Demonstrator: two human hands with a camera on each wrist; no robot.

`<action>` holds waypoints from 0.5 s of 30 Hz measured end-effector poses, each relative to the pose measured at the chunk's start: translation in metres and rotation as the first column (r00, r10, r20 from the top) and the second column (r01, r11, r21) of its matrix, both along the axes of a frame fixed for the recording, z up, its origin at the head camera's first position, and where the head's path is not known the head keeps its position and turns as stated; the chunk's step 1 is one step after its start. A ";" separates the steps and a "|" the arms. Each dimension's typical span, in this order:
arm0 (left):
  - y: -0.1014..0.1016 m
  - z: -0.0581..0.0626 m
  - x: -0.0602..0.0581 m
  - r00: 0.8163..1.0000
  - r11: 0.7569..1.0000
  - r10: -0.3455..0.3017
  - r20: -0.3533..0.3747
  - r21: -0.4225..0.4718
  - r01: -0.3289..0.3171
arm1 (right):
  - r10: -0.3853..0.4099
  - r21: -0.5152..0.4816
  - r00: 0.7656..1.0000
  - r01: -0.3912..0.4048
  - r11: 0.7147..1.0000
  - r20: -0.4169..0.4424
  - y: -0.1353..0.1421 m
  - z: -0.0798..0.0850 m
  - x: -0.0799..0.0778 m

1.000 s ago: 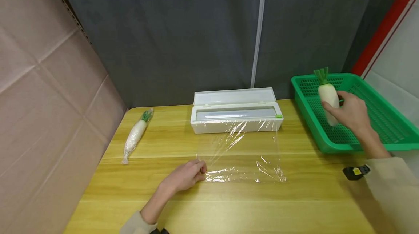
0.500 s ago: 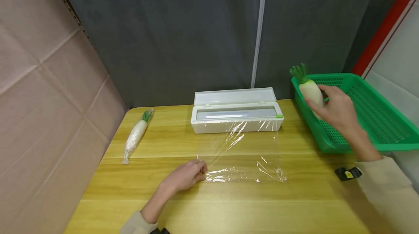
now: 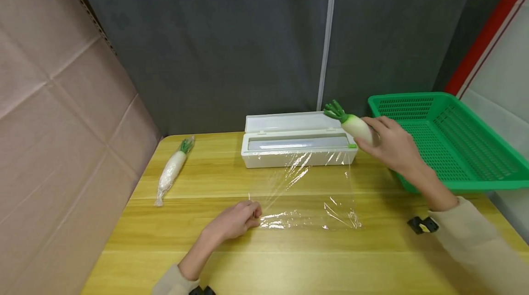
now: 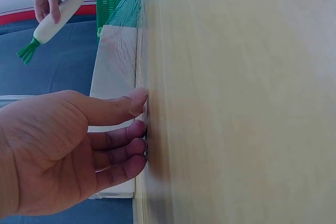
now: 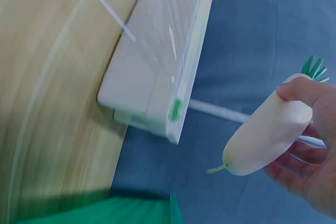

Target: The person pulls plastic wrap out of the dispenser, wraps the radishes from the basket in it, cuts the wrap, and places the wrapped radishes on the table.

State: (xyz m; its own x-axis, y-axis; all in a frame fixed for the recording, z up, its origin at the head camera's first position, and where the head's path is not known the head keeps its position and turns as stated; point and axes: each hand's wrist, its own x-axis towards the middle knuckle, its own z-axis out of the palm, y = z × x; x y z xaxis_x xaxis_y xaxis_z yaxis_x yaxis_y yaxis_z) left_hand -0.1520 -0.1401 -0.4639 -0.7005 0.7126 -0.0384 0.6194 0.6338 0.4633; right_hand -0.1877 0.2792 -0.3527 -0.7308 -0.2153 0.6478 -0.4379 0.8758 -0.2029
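Observation:
A white radish [image 3: 358, 130] with green stem stubs is gripped by my right hand [image 3: 390, 146], held up over the right end of the cling film box. In the right wrist view the thumb lies along the radish [image 5: 268, 129] and its thin root tip points away from the palm. My left hand [image 3: 233, 222] pinches the near left corner of a clear cling film sheet [image 3: 306, 201]. That sheet runs from the white dispenser box [image 3: 268, 162], lid raised, down onto the table. In the left wrist view the thumb and fingertips of the left hand [image 4: 58, 145] meet at the film's edge.
At the left of the wooden table [image 3: 281, 267] lies another radish [image 3: 171, 171], wrapped in film. A green plastic basket [image 3: 446, 185] stands at the right. Dark cloth [image 3: 206, 56] hangs behind the table, and a pale panel [image 3: 62, 148] borders its left side.
My right hand has carried the radish leftward out of the green basket to above the box's right end, tilting its leaves to the left. The left hand and the film stay put.

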 end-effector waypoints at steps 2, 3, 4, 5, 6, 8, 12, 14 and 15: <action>0.000 0.000 0.000 1.000 1.000 0.002 0.001 -0.002 -0.002 | 0.028 0.009 1.000 -0.028 1.000 -0.006 -0.007 -0.002 0.000; 0.000 0.001 0.000 1.000 1.000 0.003 0.001 -0.004 -0.003 | 0.045 0.014 0.999 -0.045 0.999 -0.014 -0.011 -0.004 0.000; 0.000 0.001 0.000 1.000 1.000 0.004 0.002 -0.003 -0.004 | 0.062 0.018 0.998 -0.062 0.998 -0.023 -0.015 -0.005 -0.001; 0.000 0.000 0.000 1.000 1.000 0.005 0.002 -0.003 -0.005 | 0.080 0.023 0.996 -0.079 0.997 -0.031 -0.018 -0.007 -0.002; 0.001 0.000 0.000 1.000 1.000 0.007 0.002 -0.003 -0.007 | 0.097 0.029 0.995 -0.096 0.995 -0.039 -0.022 -0.008 -0.002; 0.001 0.000 0.000 1.000 1.000 0.009 0.005 -0.002 -0.009 | 0.127 0.046 0.991 -0.125 0.991 -0.050 -0.030 -0.011 -0.002; 0.001 -0.002 0.000 1.000 1.000 0.013 0.006 -0.001 -0.013 | 0.196 0.070 0.979 -0.192 0.979 -0.049 -0.047 -0.017 -0.002; 0.001 -0.002 0.000 1.000 1.000 0.014 0.002 0.001 -0.014 | 0.233 0.080 0.971 -0.229 0.970 -0.051 -0.055 -0.021 -0.002; 0.001 -0.003 0.000 1.000 1.000 0.015 -0.001 0.002 -0.015 | 0.252 0.085 0.966 -0.247 0.965 -0.053 -0.059 -0.023 -0.002</action>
State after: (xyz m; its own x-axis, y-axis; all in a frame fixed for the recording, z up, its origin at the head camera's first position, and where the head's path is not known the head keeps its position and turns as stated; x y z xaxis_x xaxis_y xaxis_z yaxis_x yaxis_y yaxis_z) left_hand -0.1524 -0.1395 -0.4667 -0.7111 0.7022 -0.0361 0.6104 0.6420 0.4641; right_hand -0.1900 0.2203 -0.3758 -0.6058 -0.4364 0.6652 -0.6541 0.7492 -0.1043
